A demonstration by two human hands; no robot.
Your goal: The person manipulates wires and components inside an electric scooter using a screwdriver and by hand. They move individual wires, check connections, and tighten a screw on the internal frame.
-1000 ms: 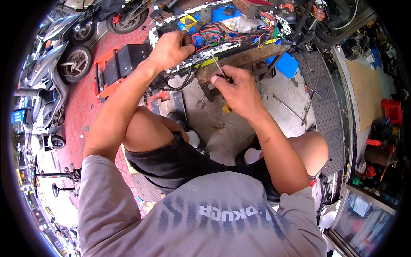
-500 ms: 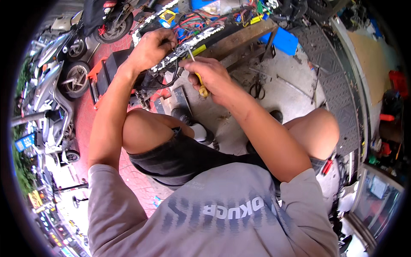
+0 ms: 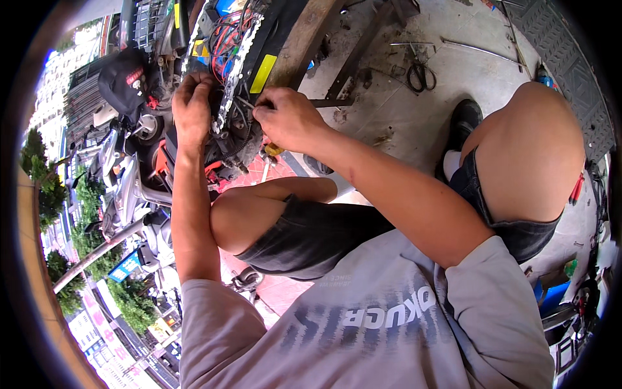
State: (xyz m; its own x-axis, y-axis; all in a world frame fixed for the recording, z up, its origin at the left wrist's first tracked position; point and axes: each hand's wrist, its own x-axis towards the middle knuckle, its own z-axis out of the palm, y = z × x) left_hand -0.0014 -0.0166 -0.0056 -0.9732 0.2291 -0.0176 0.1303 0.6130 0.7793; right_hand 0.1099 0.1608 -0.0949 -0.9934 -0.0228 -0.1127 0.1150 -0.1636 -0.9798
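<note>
Right hand (image 3: 288,118): grip closed on the screwdriver (image 3: 245,102), shaft at the open case's (image 3: 238,70) right edge. Probably light, stiff — hold by the yellow handle (image 3: 273,149). Left hand (image 3: 192,113): at the near-left corner — grip indeterminate, fingertips hidden.

Wires (image 3: 228,40) lie in housing (image 3: 238,68), top left of centre. Left hand (image 3: 193,111) at housing's left edge; right hand (image 3: 285,117) just past its right edge, screwdriver (image 3: 273,149) in it. Beam (image 3: 311,39) right of housing. Farther right, on floor (image 3: 389,113): scissors (image 3: 422,76), then rod (image 3: 482,53). Mat (image 3: 557,39) far right. Scooters (image 3: 129,178) left of left forearm (image 3: 192,201).
</note>
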